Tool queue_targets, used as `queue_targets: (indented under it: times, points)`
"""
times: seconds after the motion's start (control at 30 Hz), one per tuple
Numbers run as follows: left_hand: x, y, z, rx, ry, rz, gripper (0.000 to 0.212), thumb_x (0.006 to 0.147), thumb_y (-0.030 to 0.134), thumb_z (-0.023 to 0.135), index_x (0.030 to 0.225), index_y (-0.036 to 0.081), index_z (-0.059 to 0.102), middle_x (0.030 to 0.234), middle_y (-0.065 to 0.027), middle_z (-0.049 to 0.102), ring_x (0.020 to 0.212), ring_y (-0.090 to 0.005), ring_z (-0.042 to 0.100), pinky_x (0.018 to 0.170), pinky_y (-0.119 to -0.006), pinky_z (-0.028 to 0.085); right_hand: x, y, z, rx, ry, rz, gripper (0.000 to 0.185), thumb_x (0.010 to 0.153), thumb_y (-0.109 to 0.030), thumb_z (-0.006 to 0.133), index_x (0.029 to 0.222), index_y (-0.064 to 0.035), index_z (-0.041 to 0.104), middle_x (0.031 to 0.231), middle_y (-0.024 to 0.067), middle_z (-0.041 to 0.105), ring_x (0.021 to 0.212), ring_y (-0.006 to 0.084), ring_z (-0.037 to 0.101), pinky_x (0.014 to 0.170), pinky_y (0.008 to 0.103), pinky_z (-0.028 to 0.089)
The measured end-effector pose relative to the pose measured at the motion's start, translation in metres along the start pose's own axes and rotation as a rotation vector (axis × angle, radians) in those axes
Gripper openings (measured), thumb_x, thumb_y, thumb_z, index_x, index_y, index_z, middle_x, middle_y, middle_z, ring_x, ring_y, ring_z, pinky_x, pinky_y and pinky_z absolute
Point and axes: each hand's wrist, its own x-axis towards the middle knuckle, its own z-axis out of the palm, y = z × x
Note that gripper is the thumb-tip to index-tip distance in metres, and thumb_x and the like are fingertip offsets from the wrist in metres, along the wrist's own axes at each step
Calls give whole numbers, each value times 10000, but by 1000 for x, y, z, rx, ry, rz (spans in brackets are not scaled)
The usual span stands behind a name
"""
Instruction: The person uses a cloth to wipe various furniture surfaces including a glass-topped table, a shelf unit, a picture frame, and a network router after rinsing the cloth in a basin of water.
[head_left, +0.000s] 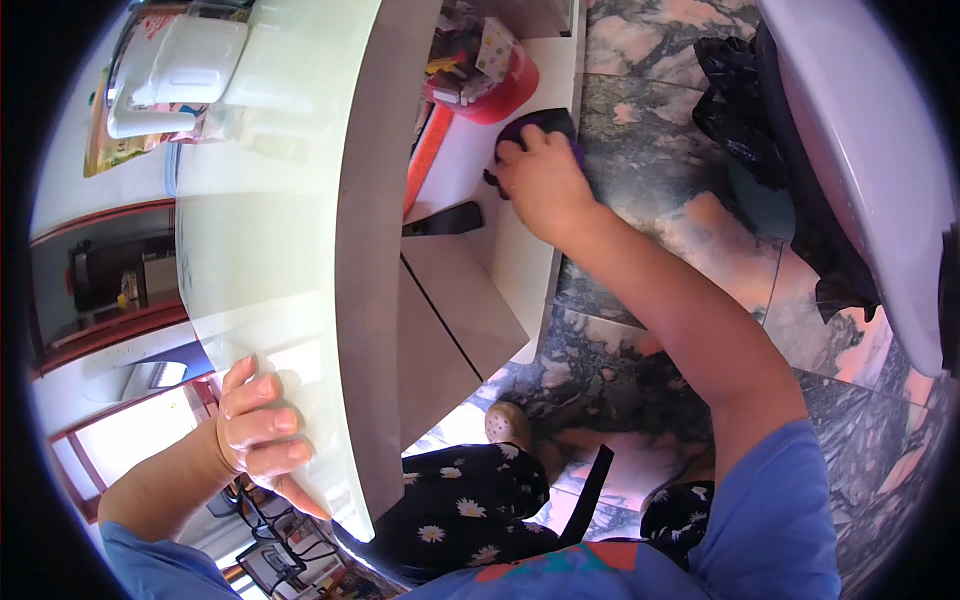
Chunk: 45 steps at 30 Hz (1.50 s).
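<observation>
My left hand (266, 427) rests with spread fingers on the corner of a glossy white tabletop (262, 247), holding nothing. Below the tabletop, at the upper middle, my right hand (544, 176) is closed over a dark purple and black cloth-like item (556, 122) on a white shelf (525, 300). Its exact kind is hidden by the fingers. Beside it on the shelf stands a red-pink basket (499, 101) filled with small packets and objects. An orange-red strip (429, 157) and a flat black object (448, 220) lie to the left of my right hand.
A white plastic container with a handle (199, 60) stands at the tabletop's far end, by some packages. A grey panel (442, 322) bounds the shelf. To the right, black plastic bags (742, 112) hang beside a large pale rounded basin-like object (847, 150) over the marbled tile floor (637, 225).
</observation>
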Motion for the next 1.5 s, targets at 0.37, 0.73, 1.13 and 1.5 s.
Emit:
queue_targets:
  times: [0.37,0.73,1.13,1.5]
  points:
    - [-1,0,7,-1,68,-2,890,796,806,594,1430,190,495,1465,-86,457,1445,-333,371,1216,-539,219,84,-81,62,55,175,-374,254,903,-275,562,977,-143,766,1055,18,697,1138,263,529,816,519,430]
    - [-11,2,-5,-22,-9,-41,928,776,801,626,1449,178,483,1523,-96,380,1463,-371,345,1165,-573,292,29,-54,16,-69,67,-15,240,843,-301,635,1008,-184,763,1116,30,630,1162,293,486,831,479,408]
    - [0,-1,-3,20,-8,-38,975,776,860,557,1463,177,450,1497,-98,425,1457,-343,352,1218,-535,231,-144,-77,-6,81,60,-238,322,815,-215,588,1072,-72,719,1086,61,572,1055,291,497,879,440,411]
    - [1,-7,4,-2,32,8,958,791,843,557,1457,162,459,1474,-110,448,1448,-351,368,1215,-533,221,-22,52,10,470,235,340,375,788,-196,715,1153,-117,697,1305,59,528,1158,320,547,927,464,532]
